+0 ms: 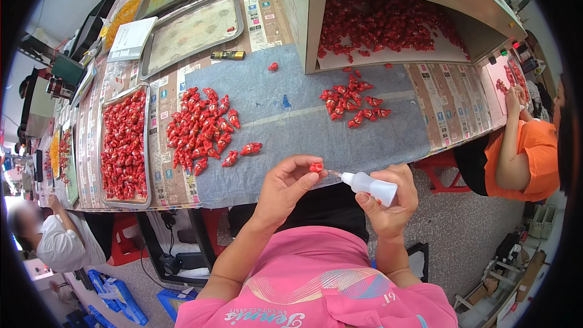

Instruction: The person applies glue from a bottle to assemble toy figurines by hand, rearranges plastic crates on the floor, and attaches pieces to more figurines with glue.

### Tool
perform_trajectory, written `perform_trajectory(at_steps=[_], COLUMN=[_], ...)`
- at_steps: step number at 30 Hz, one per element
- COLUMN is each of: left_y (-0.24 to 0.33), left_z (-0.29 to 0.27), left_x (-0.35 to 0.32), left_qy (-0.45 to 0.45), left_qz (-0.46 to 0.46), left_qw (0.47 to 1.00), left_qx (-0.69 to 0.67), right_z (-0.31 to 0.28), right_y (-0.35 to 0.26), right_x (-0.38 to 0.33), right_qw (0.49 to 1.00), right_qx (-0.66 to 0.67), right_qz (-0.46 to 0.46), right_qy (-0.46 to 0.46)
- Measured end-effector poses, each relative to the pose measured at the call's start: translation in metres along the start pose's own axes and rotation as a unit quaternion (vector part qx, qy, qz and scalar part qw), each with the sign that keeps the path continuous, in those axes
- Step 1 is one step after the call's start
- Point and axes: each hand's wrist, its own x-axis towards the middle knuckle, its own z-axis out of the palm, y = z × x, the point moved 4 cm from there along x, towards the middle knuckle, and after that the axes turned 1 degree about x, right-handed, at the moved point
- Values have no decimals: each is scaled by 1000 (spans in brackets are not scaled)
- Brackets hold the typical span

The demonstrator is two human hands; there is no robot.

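Note:
Between the thumb and fingers of my left hand [284, 187] I pinch a small red figurine [316, 167], held just beyond the table's front edge. My right hand [392, 200] is wrapped round a white squeeze bottle [370, 187]. Its thin nozzle points left, and the tip is at or very near the figurine; whether they touch I cannot tell. On the blue-grey cloth [279, 146] ahead of my hands lie a large heap of red figurines [203, 124] to the left and a smaller group of red figurines [349, 100] to the right.
A metal tray [147, 146] full of red pieces stands at the left. Behind are a metal tray [240, 21] with one red bit, a dark tube [228, 55] and a box-like cabinet [306, 36] holding many red pieces. People sit at both sides, one in an orange shirt [534, 158].

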Motion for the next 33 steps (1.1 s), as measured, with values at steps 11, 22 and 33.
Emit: perform_trajectory(at_steps=[11, 22, 33], left_y=[0, -1, 1], left_z=[0, -1, 0], left_x=[0, 0, 2], left_qy=[4, 3, -2], left_qz=[1, -7, -12], left_qw=[1000, 1000, 1000], left_qx=[9, 10, 21], right_z=[1, 3, 3], right_y=[0, -1, 1], right_x=[-2, -1, -1], right_qw=[1000, 1000, 999], right_qx=[16, 18, 29], right_qz=[8, 7, 18], right_qy=[-5, -9, 0])
